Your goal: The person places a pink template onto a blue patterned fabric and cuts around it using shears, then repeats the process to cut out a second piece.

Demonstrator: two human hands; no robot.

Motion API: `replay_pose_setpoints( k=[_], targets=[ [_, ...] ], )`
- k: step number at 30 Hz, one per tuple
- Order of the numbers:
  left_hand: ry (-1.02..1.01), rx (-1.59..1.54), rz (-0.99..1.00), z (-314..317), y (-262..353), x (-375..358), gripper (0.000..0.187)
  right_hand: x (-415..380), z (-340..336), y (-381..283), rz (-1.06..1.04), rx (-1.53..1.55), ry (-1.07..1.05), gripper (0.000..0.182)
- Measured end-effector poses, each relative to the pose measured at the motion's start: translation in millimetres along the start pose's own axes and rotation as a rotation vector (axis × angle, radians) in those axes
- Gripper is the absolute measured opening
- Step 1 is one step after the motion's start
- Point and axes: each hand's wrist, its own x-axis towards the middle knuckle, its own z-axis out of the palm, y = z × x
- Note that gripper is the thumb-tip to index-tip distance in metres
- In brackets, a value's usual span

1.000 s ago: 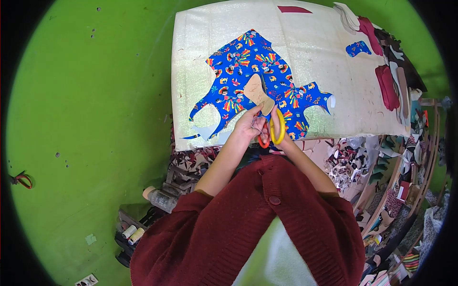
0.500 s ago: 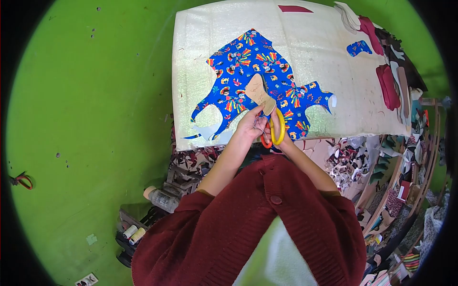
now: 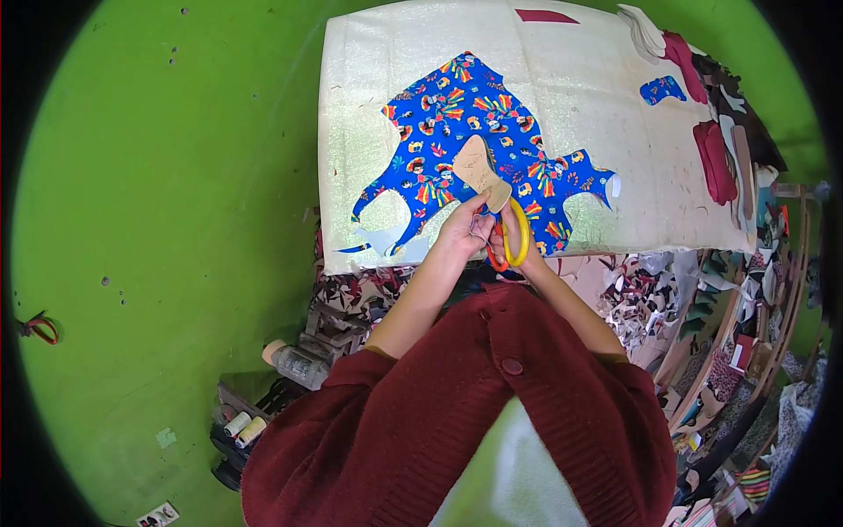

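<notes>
A beige sole-shaped template (image 3: 475, 165) lies over blue printed fabric (image 3: 500, 110) whose edges have curved cut-outs. My left hand (image 3: 462, 233) pinches the template's near end, thumb on top. Close beside it, my right hand (image 3: 516, 250) is closed around scissors (image 3: 524, 235) with one yellow and one orange handle loop. The loops point towards me. Most of the blades are hidden behind the template and my fingers. Both hands are just over the table's near edge, almost touching each other.
The pale covered table (image 3: 597, 114) carries a dark red scrap (image 3: 546, 16) at its far edge. Cut red pieces (image 3: 714, 162) and a small blue printed piece (image 3: 662, 90) lie on the right. Fabric scraps (image 3: 645, 303) pile up below the table. A clear bottle (image 3: 299, 364) stands lower left.
The scissors' handles have shifted slightly to the right in my right hand. The template, the fabric and my left hand keep nearly the same places.
</notes>
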Motion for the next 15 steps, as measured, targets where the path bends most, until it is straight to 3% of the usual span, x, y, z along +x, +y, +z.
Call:
replay_pose_setpoints(
  k=[5,11,15],
  targets=[
    [-0.051,0.01,0.013,-2.6,-1.3,3.1,0.017,2.7,-1.2,2.4,0.003,0.017,0.006,0.044],
    [0.041,0.015,0.048,14.0,-3.5,-11.6,0.019,1.7,-3.8,-0.6,0.032,0.025,-0.031,0.042],
    [0.052,0.023,0.062,-2.9,-3.3,3.6,0.021,-7.4,-19.0,-4.9,0.146,0.009,-0.085,0.05]
  ],
)
